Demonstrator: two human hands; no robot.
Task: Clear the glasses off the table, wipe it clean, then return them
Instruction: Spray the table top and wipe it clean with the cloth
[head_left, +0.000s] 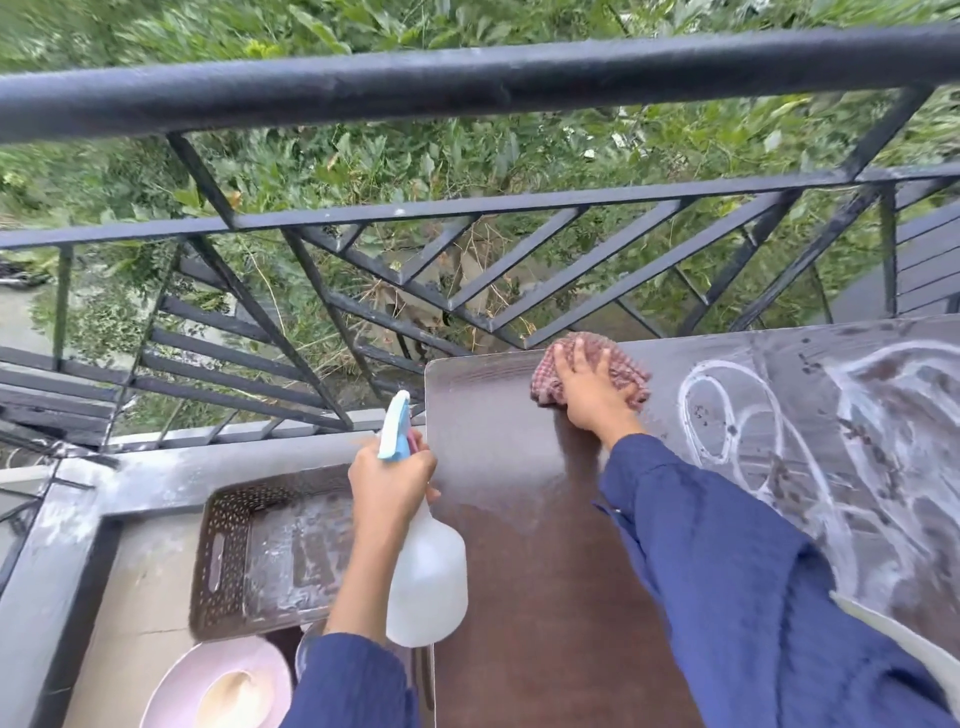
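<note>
A dark brown table (545, 571) fills the lower middle and right. Its right part carries white smears and dark specks. My right hand (589, 387) lies flat with spread fingers on a red checked cloth (623, 371) at the table's far edge. My left hand (392, 480) grips the neck of a white spray bottle (428, 582) with a light blue trigger head, held beside the table's left edge. No glasses stand on the tabletop. A partly hidden rounded glass-like object (306, 649) shows below my left sleeve.
A brown perforated basket (228, 561) sits on the floor left of the table. A pale pink bowl (228, 686) is at the bottom left. A black metal railing (467, 83) runs just beyond the table, with greenery behind it. A low concrete ledge (156, 473) borders the balcony.
</note>
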